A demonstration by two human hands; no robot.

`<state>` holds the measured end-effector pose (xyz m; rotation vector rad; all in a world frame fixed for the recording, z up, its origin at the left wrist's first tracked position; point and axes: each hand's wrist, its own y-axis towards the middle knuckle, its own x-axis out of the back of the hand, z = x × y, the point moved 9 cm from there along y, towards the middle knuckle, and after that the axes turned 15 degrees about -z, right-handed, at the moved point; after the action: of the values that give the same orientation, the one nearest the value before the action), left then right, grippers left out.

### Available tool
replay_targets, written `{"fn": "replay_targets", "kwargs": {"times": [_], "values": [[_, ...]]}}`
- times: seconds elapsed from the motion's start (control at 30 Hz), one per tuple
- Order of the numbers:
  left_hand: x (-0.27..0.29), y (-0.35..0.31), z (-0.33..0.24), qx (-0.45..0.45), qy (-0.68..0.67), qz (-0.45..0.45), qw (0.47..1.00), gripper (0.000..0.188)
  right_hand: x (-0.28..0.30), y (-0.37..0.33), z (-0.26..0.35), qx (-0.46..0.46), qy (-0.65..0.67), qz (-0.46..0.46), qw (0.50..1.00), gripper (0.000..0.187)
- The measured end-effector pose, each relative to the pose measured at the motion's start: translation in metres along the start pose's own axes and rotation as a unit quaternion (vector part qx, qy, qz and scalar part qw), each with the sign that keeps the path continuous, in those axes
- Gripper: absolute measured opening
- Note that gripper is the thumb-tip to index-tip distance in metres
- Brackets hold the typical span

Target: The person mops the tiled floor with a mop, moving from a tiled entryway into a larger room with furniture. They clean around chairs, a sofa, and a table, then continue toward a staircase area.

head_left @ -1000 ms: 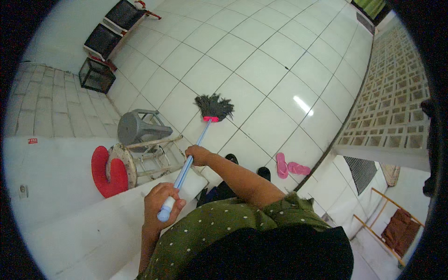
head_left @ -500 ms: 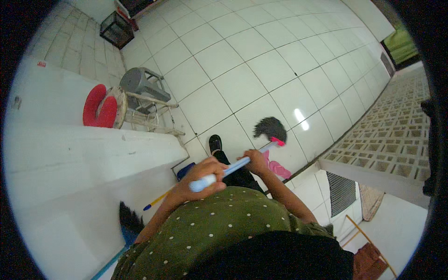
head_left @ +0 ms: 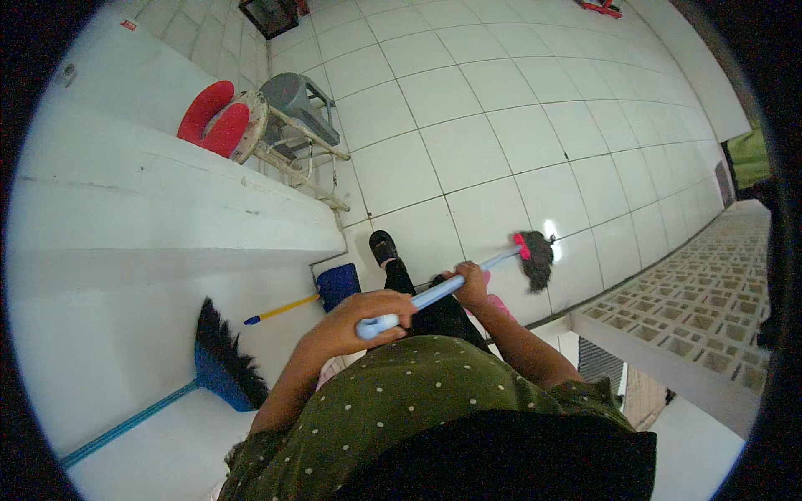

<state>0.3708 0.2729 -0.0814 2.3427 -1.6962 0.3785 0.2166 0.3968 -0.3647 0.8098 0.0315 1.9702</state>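
Observation:
A string mop with a light blue handle (head_left: 439,292), a pink collar and a dark grey head (head_left: 539,263) slants away from me to the right. Its head lies on the white tiles. Around the top end of the handle my left hand (head_left: 361,319) is closed. Lower down the handle, my right hand (head_left: 470,285) is wrapped round it as well. Pink slippers (head_left: 496,306) show partly behind my right forearm. My black shoe (head_left: 383,248) stands on the floor ahead of my left hand.
Left of me lie a blue broom (head_left: 215,376) with black bristles and a blue dustpan (head_left: 338,286) with a yellow handle. Farther off stand a grey plastic stool (head_left: 299,104) and a worn stool with a red U-shaped cushion (head_left: 213,121). A perforated block wall (head_left: 693,301) runs along the right.
The mop head has swung to the right across the tiles, and its strands now trail toward me. My view has shifted, bringing more of the broom and dustpan in.

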Motion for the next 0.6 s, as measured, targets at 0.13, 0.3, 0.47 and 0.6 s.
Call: {"fn": "replay_targets", "kwargs": {"times": [0.13,0.3,0.47,0.6], "values": [[0.047,-0.028,-0.05,0.034,0.127,-0.066,0.989,0.022,-0.056,0.01,0.092,0.088,0.175,0.009,0.981,0.033],[0.068,-0.053,-0.085,0.079,0.212,-0.16,0.961,0.021,-0.131,0.014,0.163,0.151,0.233,0.205,0.939,0.034],[0.057,-0.066,-0.094,0.084,0.263,-0.165,0.947,0.025,-0.151,-0.011,0.188,0.17,0.278,0.318,0.89,0.04],[0.063,-0.072,-0.103,0.033,0.217,-0.193,0.956,0.024,-0.147,-0.031,0.189,0.205,0.21,0.397,0.869,0.039]]}}
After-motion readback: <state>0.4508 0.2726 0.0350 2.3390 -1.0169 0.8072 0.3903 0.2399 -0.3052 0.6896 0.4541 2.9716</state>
